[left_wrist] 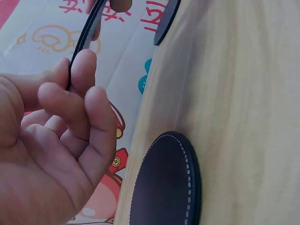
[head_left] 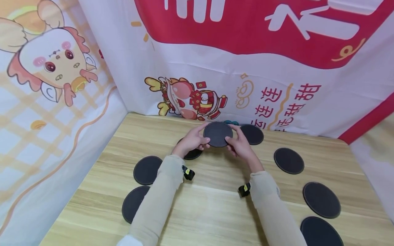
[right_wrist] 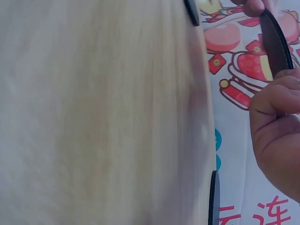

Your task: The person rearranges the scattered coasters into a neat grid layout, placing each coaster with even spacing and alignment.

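Pale sleeves lay nearest | left hand and right hand, there they were, both pinching the black coaster above the far side of the table | it looked light, fairly stiff, hardly fragile | opposite sides, left and right, seemed the hold!

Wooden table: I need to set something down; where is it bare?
The wooden table is widely bare between the left sleeve and right sleeve. The far right corner, beyond the right discs, is also bare. It is crowded at left, where two discs sit close together beside the left sleeve.
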Tool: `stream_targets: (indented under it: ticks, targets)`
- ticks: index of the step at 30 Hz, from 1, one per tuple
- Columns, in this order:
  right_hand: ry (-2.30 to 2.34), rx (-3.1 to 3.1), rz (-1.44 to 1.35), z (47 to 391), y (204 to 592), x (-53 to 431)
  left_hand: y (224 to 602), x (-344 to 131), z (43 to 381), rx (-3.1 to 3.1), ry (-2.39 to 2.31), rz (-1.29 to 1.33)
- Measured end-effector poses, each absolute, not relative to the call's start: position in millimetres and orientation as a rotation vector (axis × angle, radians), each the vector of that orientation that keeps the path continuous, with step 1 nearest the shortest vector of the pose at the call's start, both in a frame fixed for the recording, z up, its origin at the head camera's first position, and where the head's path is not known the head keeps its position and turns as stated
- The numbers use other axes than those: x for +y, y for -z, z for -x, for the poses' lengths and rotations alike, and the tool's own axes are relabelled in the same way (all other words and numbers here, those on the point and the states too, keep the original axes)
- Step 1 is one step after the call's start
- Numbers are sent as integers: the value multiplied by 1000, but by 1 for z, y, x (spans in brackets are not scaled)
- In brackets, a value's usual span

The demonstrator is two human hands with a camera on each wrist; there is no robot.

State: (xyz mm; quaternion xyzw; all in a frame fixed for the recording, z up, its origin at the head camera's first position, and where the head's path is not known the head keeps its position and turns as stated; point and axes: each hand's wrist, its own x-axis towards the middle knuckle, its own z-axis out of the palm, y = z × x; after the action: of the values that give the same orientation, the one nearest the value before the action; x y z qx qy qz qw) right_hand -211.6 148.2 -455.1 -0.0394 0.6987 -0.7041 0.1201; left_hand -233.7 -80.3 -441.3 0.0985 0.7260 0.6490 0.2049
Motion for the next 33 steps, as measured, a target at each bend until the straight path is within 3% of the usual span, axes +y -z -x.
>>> stream_targets:
  ticks: [15,33]
  targets:
    - [1821,2074,35,181,472,150,469,-79,198,2168,-1590,-223]
    - [1860,2015,-181,177,488,142,477,-68,196,2281,-1437,-81]
